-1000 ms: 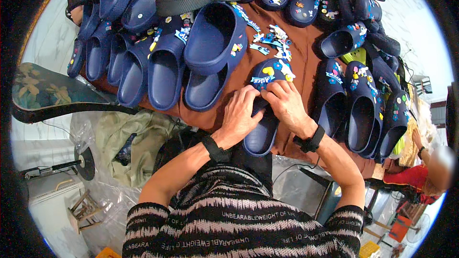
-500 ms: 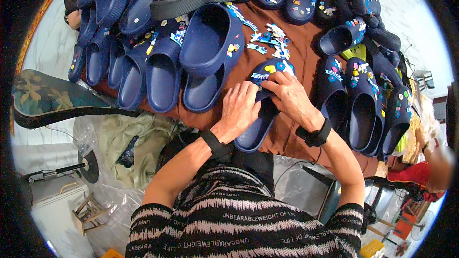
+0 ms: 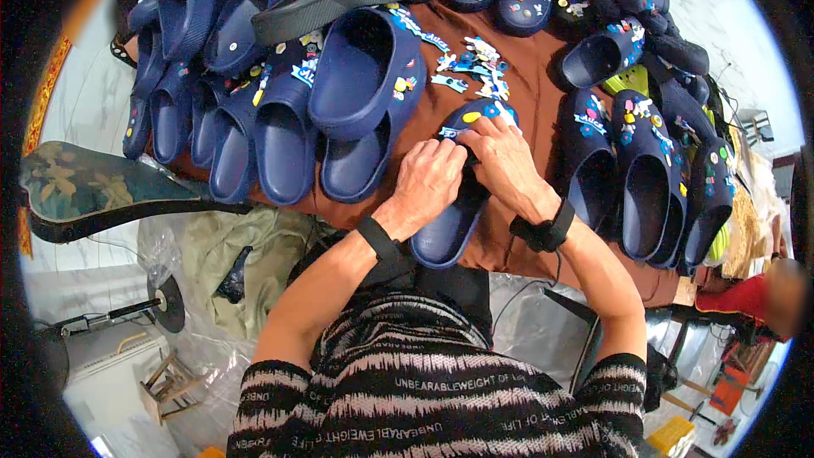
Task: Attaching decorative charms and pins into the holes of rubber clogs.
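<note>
While flat on cloth (image 3: 526,93), clog (image 3: 449,225) under both hands' fingers (image 3: 441,153).

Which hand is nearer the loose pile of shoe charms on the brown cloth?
Right. The right hand is just below the charm pile; the left hand sits lower and farther left.

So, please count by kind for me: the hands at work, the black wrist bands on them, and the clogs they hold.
Hands: 2 (left hand, right hand)
Black wrist bands: 2 (left band, right band)
Clogs held: 1 (navy clog)
Total: 5
</note>
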